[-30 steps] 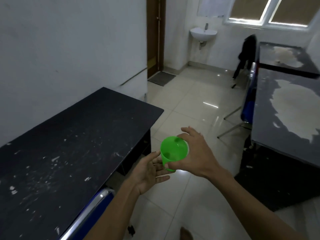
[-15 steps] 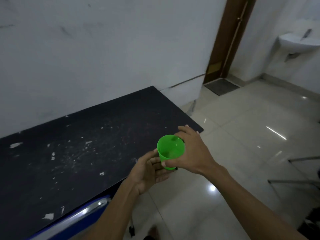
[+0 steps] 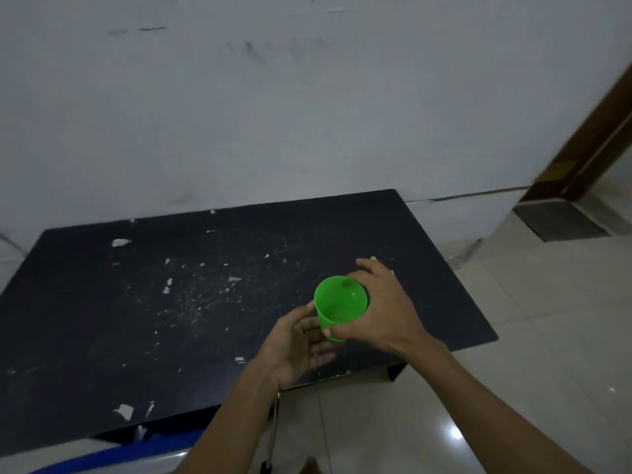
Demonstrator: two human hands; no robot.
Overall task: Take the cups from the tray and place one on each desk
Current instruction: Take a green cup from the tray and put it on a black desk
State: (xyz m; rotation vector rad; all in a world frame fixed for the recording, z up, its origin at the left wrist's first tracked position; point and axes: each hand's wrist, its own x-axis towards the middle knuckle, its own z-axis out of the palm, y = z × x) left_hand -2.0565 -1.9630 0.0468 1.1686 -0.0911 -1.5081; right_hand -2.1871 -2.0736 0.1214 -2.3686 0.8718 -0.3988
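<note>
— Two hands meet at one green cup, seen from the head camera. Which one has it?

— The right hand does. Its thumb and fingers wrap the cup's right side, with the thumb across the lower front and a fingertip curling over the far rim. The cup stands upright, mouth open to the camera.

— And the left hand?

— It sits just below and to the left of that grip, palm turned up and fingers spread loosely. The thumb reaches up beside the cup's left wall; whether it touches the plastic cannot be told. The hand is not closed around anything.

— Where is the cup against the desk?

— The grip sits over the desk's right part, nearer the front edge than the wall. Whether the cup's base touches the dark top cannot be told, since the hands cover it.

— What lies around the grip?

— Left of it, the black top is chipped with pale flecks. Right of it and below, pale tiled floor shows past the desk's corner. Far to the upper right runs a brown door frame, with a dark mat at its foot. Below the left forearm, a blue and silver chair back crosses the bottom edge.
</note>
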